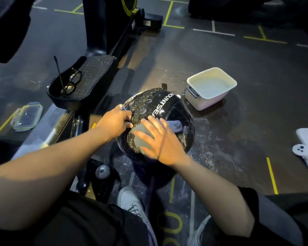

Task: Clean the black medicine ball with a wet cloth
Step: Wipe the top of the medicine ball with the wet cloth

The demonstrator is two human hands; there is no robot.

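Note:
The black medicine ball (pixel 167 107) with white lettering rests on the dark floor in front of me, its surface wet and shiny. My left hand (pixel 115 122) grips the ball's left side, fingers curled on it. My right hand (pixel 158 139) lies flat on the ball's near top, fingers spread, pressing a grey-blue cloth (pixel 174 126) against it. Part of the cloth sticks out past my fingers to the right; the rest is hidden under my palm.
A white tub (pixel 196 99) of water stands just right and beyond the ball. An exercise machine pedal (pixel 89 73) holding glasses (pixel 71 83) is at left, with a clear lid (pixel 27 115) on the floor. A white controller (pixel 305 151) lies at far right. My shoe (pixel 130 199) is below the ball.

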